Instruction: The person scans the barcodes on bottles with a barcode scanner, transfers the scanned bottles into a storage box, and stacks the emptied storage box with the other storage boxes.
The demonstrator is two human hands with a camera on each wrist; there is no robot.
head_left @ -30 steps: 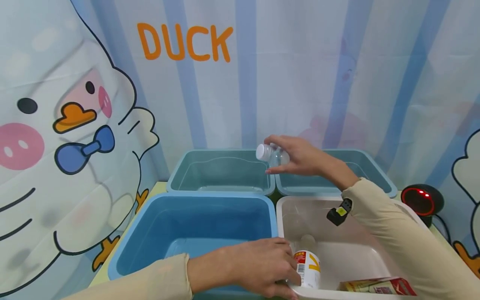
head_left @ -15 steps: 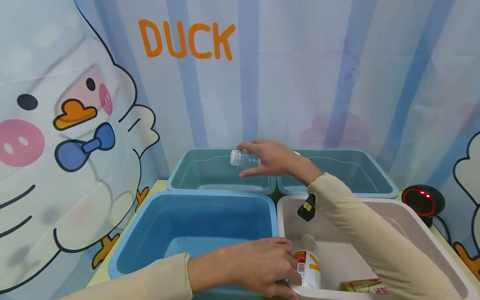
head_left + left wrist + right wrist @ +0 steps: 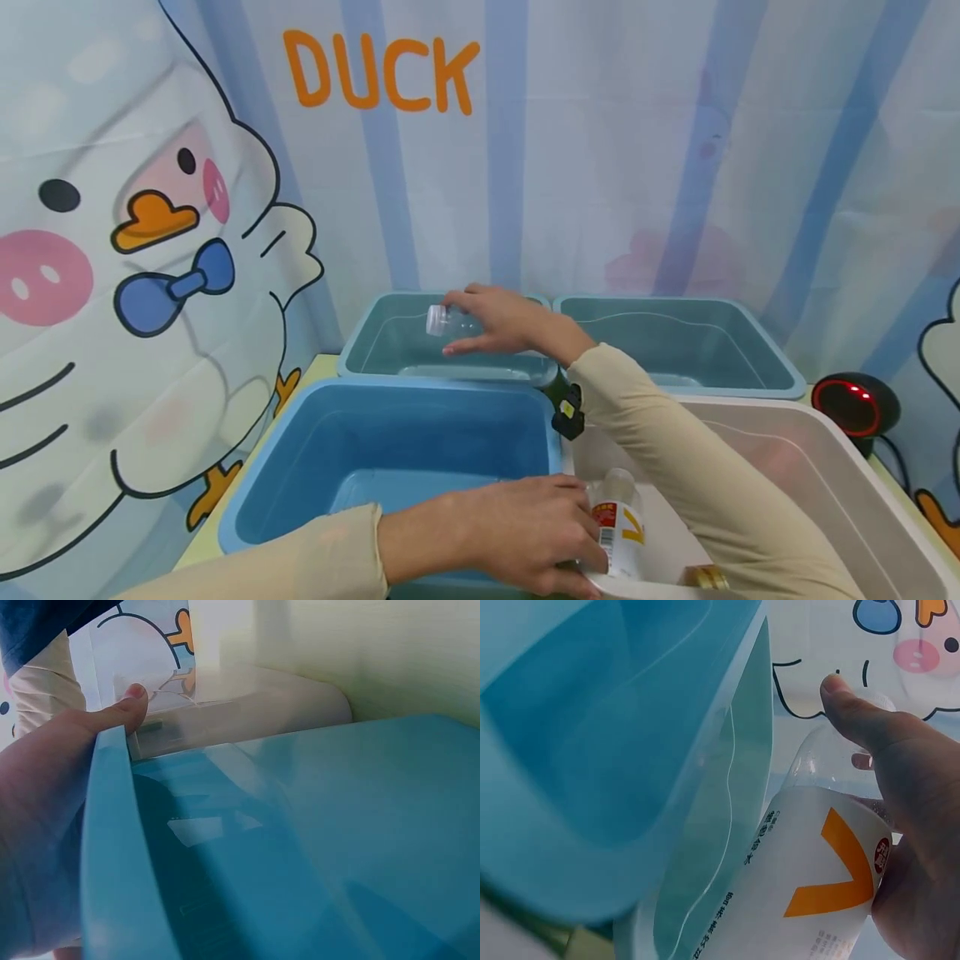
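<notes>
A striped backdrop (image 3: 600,167) fills the upper frame, with a large duck at the left and orange letters at the top. Below, a blue tub (image 3: 450,429) spans the lower middle and a pale tub (image 3: 813,462) the lower right. Behind them sit a left green tub (image 3: 390,333) and a right green tub (image 3: 667,342), just beside each other. The left hand (image 3: 517,533), lower centre, lies at the edge where the front tubs meet; whether its fingers grip anything cannot be told. The right hand (image 3: 502,321), mid-frame, grips a clear bottle (image 3: 802,855) over the left green tub, neck toward the left. A labelled bottle (image 3: 621,533) stands or leans in the pale tub, near the left hand. A black device (image 3: 855,407) glows red at the right. A gold item (image 3: 707,577) shows at the bottom, partly hidden by the right sleeve (image 3: 690,467).
</notes>
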